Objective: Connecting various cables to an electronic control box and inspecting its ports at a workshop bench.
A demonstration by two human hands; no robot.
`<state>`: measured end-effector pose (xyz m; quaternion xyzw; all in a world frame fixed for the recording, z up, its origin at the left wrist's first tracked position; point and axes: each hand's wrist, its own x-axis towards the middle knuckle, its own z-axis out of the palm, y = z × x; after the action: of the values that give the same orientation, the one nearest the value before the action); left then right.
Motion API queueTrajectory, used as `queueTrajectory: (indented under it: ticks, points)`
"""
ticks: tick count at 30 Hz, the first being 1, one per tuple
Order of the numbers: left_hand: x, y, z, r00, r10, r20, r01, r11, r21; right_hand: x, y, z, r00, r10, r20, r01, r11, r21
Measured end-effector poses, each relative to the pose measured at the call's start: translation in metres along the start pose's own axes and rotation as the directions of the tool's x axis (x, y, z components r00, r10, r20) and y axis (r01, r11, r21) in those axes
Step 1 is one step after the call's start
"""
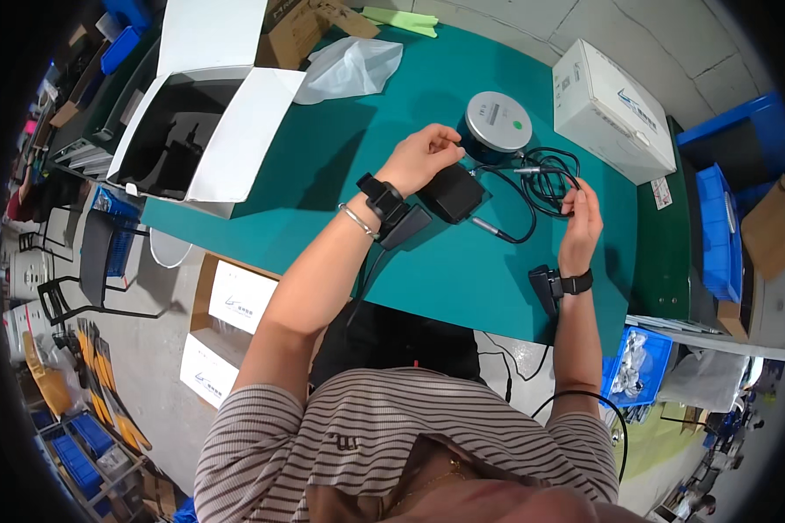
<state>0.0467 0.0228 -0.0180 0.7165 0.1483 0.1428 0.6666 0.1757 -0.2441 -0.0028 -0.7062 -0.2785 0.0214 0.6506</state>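
My left hand [423, 159] is beside a black box-shaped block [452, 193], its fingers loosely bent and apart, with nothing visible between them. Just beyond its fingertips stands a round device [498, 122] with a silver top, a green dot and a dark body. My right hand [582, 222] has its fingers closed on the edge of a coiled black cable [545, 187]. One silver connector [527, 171] lies across the coil. Another silver plug [485, 227] rests on the green table near the block.
An open white box [262, 131] with a black insert stands at the left. Behind it are a translucent plastic bag [349, 70] and an opened brown carton [296, 39]. A closed white box [610, 109] sits at the far right of the green table [323, 235]. Blue bins [717, 235] stand beyond the right edge.
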Motion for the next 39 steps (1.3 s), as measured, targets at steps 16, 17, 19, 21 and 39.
queueTrajectory:
  ticks: [16, 17, 19, 21, 39]
  points:
    - [-0.003, 0.001, -0.002, 0.999, 0.034, 0.011, -0.035, 0.980, 0.194, -0.022, -0.064, 0.049, 0.798, 0.033, 0.601, 0.337, 0.803, -0.492]
    - [-0.003, 0.001, -0.003, 0.999, 0.033, 0.012, -0.035, 0.977, 0.210, -0.021, -0.061, 0.054, 0.813, 0.061, 0.579, 0.297, 0.812, -0.502]
    - [-0.002, 0.002, -0.006, 0.998, 0.061, 0.009, -0.061, 0.963, 0.262, -0.020, -0.057, 0.062, 0.832, 0.186, 0.523, 0.175, 0.806, -0.565]
    - [-0.003, 0.002, -0.008, 0.997, 0.075, 0.002, -0.071, 0.947, 0.314, -0.023, -0.055, 0.073, 0.821, 0.075, 0.566, 0.338, 0.734, -0.589]
    - [-0.014, 0.033, 0.002, 0.958, -0.167, 0.234, 0.218, 0.953, -0.211, 0.012, -0.071, 0.048, 0.844, 0.159, 0.513, -0.188, 0.982, 0.004]
